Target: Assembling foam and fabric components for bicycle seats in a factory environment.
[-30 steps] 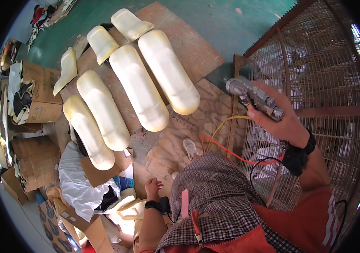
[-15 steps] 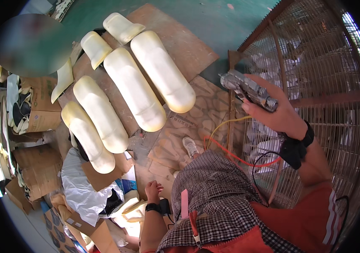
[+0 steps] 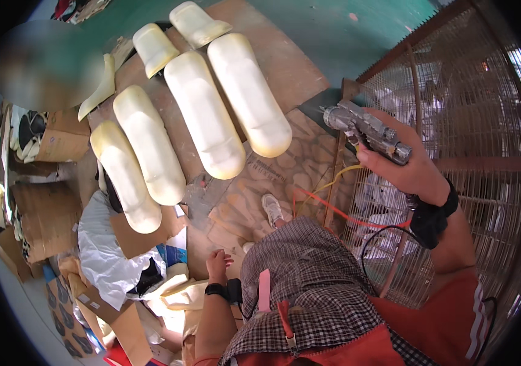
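Silver, the spray gun [image 3: 363, 127] sits in my closed right grip [image 3: 410, 165], apparently tilted to face the cream forms [image 3: 204, 116], my left grip [image 3: 218, 263] half-open, seemingly empty.

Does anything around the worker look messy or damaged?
Mainly lower left: a crumpled white sheet slumps near an open cardboard box with flaps splayed, looking untidy. The four long pale forms lie roughly parallel, and the spray gun in the right hand shows no obvious damage.
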`<state>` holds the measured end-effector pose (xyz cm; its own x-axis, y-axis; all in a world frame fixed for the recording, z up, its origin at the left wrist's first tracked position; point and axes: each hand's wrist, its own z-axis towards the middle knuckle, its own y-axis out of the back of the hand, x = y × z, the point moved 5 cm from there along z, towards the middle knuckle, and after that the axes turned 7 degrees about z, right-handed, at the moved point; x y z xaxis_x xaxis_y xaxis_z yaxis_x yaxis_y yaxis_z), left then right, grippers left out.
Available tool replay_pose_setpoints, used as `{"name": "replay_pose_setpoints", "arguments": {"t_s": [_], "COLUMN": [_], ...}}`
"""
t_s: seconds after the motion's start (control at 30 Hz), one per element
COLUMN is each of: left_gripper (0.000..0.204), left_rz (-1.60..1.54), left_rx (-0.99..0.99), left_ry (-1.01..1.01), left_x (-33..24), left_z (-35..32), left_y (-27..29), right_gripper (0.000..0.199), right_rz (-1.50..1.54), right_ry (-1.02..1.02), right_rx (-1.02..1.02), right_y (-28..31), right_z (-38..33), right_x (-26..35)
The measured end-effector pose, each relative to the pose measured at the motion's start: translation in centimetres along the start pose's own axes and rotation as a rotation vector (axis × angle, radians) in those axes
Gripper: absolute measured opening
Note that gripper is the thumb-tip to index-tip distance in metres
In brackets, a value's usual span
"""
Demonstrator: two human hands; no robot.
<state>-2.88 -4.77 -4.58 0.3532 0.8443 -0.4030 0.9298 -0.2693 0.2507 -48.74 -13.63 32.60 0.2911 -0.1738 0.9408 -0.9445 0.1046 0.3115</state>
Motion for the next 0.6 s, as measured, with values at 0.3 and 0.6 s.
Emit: {"name": "replay_pose_setpoints", "arguments": {"t_s": [0.3, 0.6], "left_gripper": [0.026, 0.028], "left_rz": [-0.101, -0.15], "left_rx": [-0.051, -0.057], "left_ry": [0.066, 0.072], "left_x": [2.6, 4.2], "left_z": [0.0, 0.7], "left_y": [1.2, 1.8], "right_gripper": [0.045, 0.048], "right_rz": [-0.055, -0.14], "right_ry": [0.014, 0.01], "right_rx": [-0.024, 0.065], "right_y": [-1.8, -4.7], "right_z": [2.4, 3.0], "right_x": [1.9, 3.5]}}
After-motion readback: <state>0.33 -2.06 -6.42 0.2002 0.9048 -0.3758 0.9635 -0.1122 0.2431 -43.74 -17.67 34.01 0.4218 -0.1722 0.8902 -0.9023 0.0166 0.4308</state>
